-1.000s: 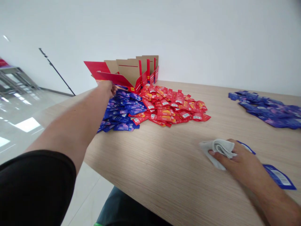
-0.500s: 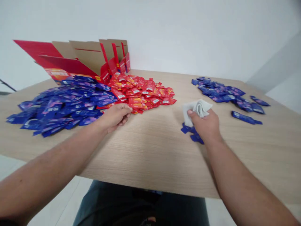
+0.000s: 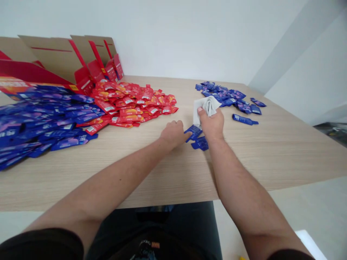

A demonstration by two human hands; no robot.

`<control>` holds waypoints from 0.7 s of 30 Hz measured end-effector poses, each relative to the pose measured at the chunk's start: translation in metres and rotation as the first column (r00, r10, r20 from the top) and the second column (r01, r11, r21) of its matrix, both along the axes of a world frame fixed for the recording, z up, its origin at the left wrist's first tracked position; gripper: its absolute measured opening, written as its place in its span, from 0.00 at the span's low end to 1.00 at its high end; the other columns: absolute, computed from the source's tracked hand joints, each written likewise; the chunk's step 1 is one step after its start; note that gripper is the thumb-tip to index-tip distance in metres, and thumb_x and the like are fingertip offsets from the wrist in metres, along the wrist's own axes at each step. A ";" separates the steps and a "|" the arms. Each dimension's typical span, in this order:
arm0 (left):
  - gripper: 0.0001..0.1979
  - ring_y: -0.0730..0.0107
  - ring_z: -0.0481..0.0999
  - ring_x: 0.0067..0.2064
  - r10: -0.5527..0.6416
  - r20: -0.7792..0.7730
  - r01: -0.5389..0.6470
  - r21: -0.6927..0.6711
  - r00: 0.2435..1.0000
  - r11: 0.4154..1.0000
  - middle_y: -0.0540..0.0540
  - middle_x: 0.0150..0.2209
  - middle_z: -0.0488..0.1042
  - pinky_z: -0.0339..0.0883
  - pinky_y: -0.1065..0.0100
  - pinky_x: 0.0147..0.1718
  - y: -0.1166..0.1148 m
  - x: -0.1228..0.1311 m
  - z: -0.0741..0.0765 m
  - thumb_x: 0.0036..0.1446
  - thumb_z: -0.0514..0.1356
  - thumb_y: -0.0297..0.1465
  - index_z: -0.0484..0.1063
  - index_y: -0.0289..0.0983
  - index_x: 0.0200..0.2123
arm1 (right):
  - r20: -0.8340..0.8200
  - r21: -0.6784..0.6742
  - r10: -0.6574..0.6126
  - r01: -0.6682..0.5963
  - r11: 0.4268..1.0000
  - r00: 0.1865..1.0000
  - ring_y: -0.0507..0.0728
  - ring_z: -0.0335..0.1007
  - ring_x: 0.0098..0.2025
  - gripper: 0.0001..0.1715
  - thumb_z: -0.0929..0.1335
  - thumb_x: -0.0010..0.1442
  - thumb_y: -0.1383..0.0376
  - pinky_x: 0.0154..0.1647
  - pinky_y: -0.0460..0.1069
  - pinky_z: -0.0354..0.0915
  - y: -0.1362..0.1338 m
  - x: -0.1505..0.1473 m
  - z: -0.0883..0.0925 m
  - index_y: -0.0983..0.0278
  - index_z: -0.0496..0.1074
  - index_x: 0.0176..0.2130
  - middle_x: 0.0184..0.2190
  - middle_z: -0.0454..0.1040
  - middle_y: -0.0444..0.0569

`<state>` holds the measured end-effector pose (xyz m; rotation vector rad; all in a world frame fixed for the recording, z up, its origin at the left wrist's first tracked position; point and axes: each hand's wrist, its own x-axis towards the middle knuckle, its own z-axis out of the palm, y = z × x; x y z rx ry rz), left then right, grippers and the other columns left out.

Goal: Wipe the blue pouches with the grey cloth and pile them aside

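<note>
My right hand (image 3: 213,124) is closed around a folded white cloth (image 3: 199,112), its thumb lying on top. Below the cloth, my left hand (image 3: 174,134) has its fingers curled, with the fingertips at the near left end of a blue sachet (image 3: 194,132) and seemingly pinching it. The far end of that sachet meets the underside of the cloth. Just nearer to me, another blue sachet (image 3: 200,143) lies flat on the table, beside my right wrist.
A pile of blue sachets (image 3: 48,122) spreads over the left of the wooden table (image 3: 162,180). Red sachets (image 3: 132,104) are heaped beside it. Open red cardboard boxes (image 3: 84,77) stand behind them. More blue sachets (image 3: 223,94) lie loosely at the back right.
My left hand has moved from beside the red sachets rightward to the blue sachet under the cloth. My view has turned right. The right hand still holds the cloth.
</note>
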<state>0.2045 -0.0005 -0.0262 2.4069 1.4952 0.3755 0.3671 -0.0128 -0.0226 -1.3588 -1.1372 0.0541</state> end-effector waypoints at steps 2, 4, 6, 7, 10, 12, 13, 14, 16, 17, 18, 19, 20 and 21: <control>0.37 0.39 0.71 0.62 0.024 -0.076 -0.022 0.022 0.997 1.000 0.27 0.58 0.73 0.69 0.49 0.55 0.000 0.018 -0.004 0.56 0.63 0.56 0.72 0.33 0.56 | -0.003 0.002 -0.006 0.006 1.000 1.000 0.66 0.79 0.52 0.24 0.72 0.57 0.54 0.61 0.61 0.69 0.000 0.000 0.001 0.66 0.78 0.49 0.49 0.83 0.58; 0.41 0.36 0.69 0.64 0.043 -0.121 -0.041 0.024 0.992 0.999 0.25 0.59 0.72 0.68 0.46 0.57 0.003 0.029 -0.008 0.51 0.65 0.59 0.72 0.33 0.57 | -0.017 0.003 -0.004 0.004 1.000 1.000 0.65 0.79 0.52 0.25 0.72 0.57 0.54 0.60 0.61 0.70 0.001 0.000 0.001 0.66 0.78 0.50 0.49 0.83 0.57; 0.43 0.35 0.70 0.63 0.060 -0.137 -0.061 -0.003 0.989 0.998 0.25 0.60 0.72 0.68 0.45 0.57 0.008 0.033 -0.010 0.48 0.67 0.60 0.72 0.34 0.56 | -0.027 0.006 0.007 -0.007 1.000 1.000 0.64 0.79 0.53 0.26 0.72 0.57 0.55 0.61 0.60 0.70 0.001 0.000 0.001 0.66 0.77 0.51 0.49 0.83 0.56; 0.42 0.35 0.71 0.62 0.067 -0.138 -0.072 -0.029 0.988 0.997 0.26 0.59 0.73 0.69 0.46 0.56 0.011 0.033 -0.010 0.47 0.69 0.58 0.72 0.35 0.56 | -0.031 0.010 0.014 -0.013 1.000 0.999 0.64 0.79 0.53 0.26 0.72 0.57 0.55 0.61 0.60 0.70 0.001 0.000 0.001 0.65 0.77 0.51 0.49 0.83 0.55; 0.35 0.41 0.77 0.57 0.042 -0.096 -0.053 -0.115 0.994 0.992 0.29 0.55 0.77 0.71 0.52 0.50 0.016 0.025 -0.010 0.50 0.71 0.49 0.70 0.36 0.56 | -0.026 0.024 0.033 -0.032 0.999 0.999 0.64 0.78 0.54 0.26 0.72 0.57 0.55 0.62 0.60 0.70 0.001 -0.001 0.001 0.65 0.77 0.52 0.51 0.83 0.55; 0.26 0.46 0.80 0.53 0.011 -0.037 -0.015 -0.128 0.999 0.992 0.33 0.52 0.80 0.72 0.57 0.47 0.018 0.014 -0.009 0.55 0.68 0.41 0.70 0.37 0.54 | -0.016 0.024 0.041 -0.040 0.999 0.999 0.64 0.79 0.54 0.26 0.72 0.57 0.55 0.62 0.60 0.69 0.000 -0.002 0.001 0.66 0.77 0.52 0.51 0.83 0.55; 0.22 0.49 0.80 0.52 -0.003 -0.005 0.002 -0.119 1.000 0.993 0.35 0.51 0.80 0.71 0.58 0.46 0.018 0.006 -0.008 0.57 0.67 0.38 0.71 0.38 0.52 | -0.010 0.019 0.045 -0.045 0.999 0.999 0.64 0.79 0.54 0.26 0.72 0.57 0.55 0.62 0.60 0.69 0.000 -0.002 0.001 0.66 0.77 0.51 0.51 0.83 0.55; 0.18 0.50 0.80 0.52 -0.012 0.023 0.014 -0.103 1.000 0.995 0.37 0.50 0.81 0.71 0.59 0.45 0.018 -0.003 -0.008 0.58 0.65 0.36 0.72 0.39 0.51 | -0.010 0.013 0.050 -0.050 0.999 0.999 0.64 0.79 0.54 0.25 0.72 0.57 0.55 0.62 0.60 0.69 0.000 -0.002 0.000 0.65 0.77 0.51 0.50 0.83 0.55; 0.12 0.53 0.80 0.50 -0.030 0.066 0.034 -0.066 0.997 0.997 0.39 0.47 0.82 0.71 0.60 0.45 0.017 -0.025 -0.006 0.59 0.63 0.32 0.74 0.40 0.47 | -0.035 -0.002 0.063 -0.063 0.998 0.997 0.64 0.79 0.53 0.25 0.72 0.57 0.53 0.61 0.60 0.70 0.002 -0.001 -0.002 0.65 0.77 0.50 0.49 0.83 0.54; 0.10 0.54 0.80 0.49 -0.047 0.085 0.051 -0.049 0.995 0.998 0.41 0.44 0.82 0.70 0.61 0.45 0.017 -0.037 -0.005 0.59 0.61 0.30 0.76 0.40 0.45 | -0.057 -0.009 0.068 -0.069 0.998 0.996 0.64 0.79 0.52 0.26 0.73 0.57 0.53 0.59 0.60 0.71 0.003 0.000 -0.003 0.65 0.77 0.50 0.48 0.83 0.54; 0.10 0.54 0.80 0.47 -0.069 0.105 0.072 -0.034 0.992 0.997 0.42 0.42 0.82 0.70 0.61 0.45 0.016 -0.050 -0.005 0.58 0.60 0.27 0.77 0.40 0.43 | -0.082 -0.017 0.075 -0.076 0.997 0.994 0.64 0.79 0.51 0.27 0.73 0.57 0.52 0.58 0.61 0.72 0.004 0.000 -0.005 0.65 0.77 0.50 0.47 0.83 0.54; 0.11 0.55 0.80 0.45 -0.095 0.126 0.099 -0.022 0.987 0.995 0.44 0.39 0.82 0.70 0.61 0.45 0.015 -0.063 -0.004 0.56 0.59 0.25 0.78 0.41 0.40 | -0.108 -0.027 0.086 -0.089 0.996 0.990 0.64 0.80 0.50 0.28 0.73 0.57 0.51 0.57 0.61 0.72 0.005 0.000 -0.007 0.65 0.77 0.50 0.46 0.84 0.54; 0.11 0.57 0.80 0.44 -0.131 0.151 0.134 -0.008 0.980 0.991 0.45 0.37 0.81 0.71 0.61 0.45 0.014 -0.076 -0.004 0.54 0.59 0.23 0.79 0.41 0.38 | -0.135 -0.039 0.107 -0.114 0.993 0.985 0.64 0.80 0.49 0.28 0.74 0.56 0.50 0.56 0.61 0.73 0.006 -0.001 -0.009 0.65 0.77 0.49 0.45 0.83 0.54; 0.12 0.58 0.80 0.43 -0.176 0.178 0.175 0.021 0.968 0.984 0.46 0.36 0.80 0.71 0.61 0.46 0.013 -0.088 -0.005 0.53 0.59 0.22 0.79 0.41 0.35 | -0.168 -0.053 0.145 -0.156 0.986 0.975 0.64 0.80 0.49 0.29 0.74 0.56 0.49 0.55 0.61 0.73 0.006 -0.003 -0.011 0.65 0.77 0.49 0.45 0.83 0.53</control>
